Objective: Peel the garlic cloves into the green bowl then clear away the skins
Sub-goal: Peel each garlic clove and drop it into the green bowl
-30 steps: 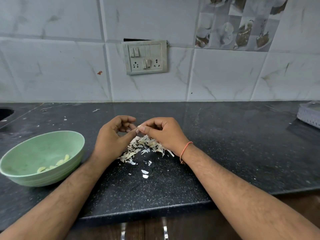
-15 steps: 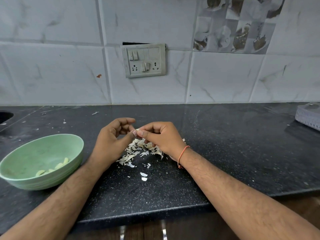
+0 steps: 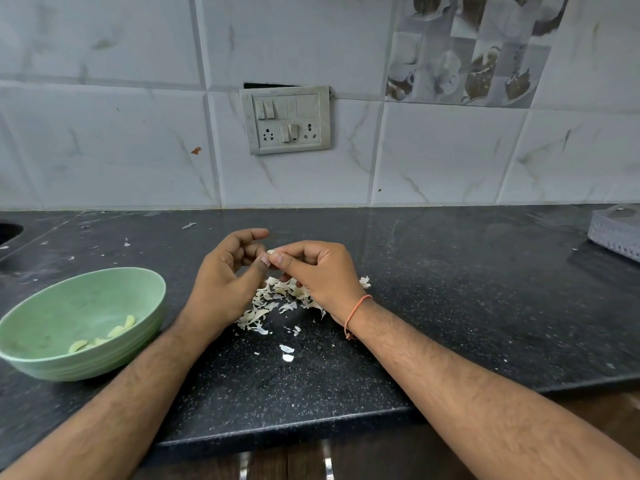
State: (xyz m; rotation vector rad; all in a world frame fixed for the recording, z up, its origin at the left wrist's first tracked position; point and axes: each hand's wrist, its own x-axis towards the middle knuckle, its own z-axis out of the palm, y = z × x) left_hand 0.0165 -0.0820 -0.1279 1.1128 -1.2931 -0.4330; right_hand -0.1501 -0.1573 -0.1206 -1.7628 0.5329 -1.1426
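From the head view we count two hands meeting above the black worktop (image 3: 450,306). The left hand (image 3: 225,282) and the right hand (image 3: 318,271) each have a narrow grip — thumb and forefinger tips pinching one small pale garlic clove (image 3: 271,252) between them, held just above the pile of skins (image 3: 277,299). That pile lies on the worktop under and between the hands; the flakes are too many to count, though two larger loose flakes (image 3: 287,353) lie apart, nearer the front edge.

One green bowl (image 3: 52,362) stands on the worktop to the left of the left forearm, and inside it we can make out about four peeled cloves (image 3: 104,336) lying on the bottom. One orange thread band (image 3: 356,313) circles the right wrist.

On the tiled wall we see one switch plate (image 3: 285,119) — two sockets and, as far as we can tell, three switches. One pale perforated basket (image 3: 616,233) sits at the right edge. We can read no writing or brand anywhere.
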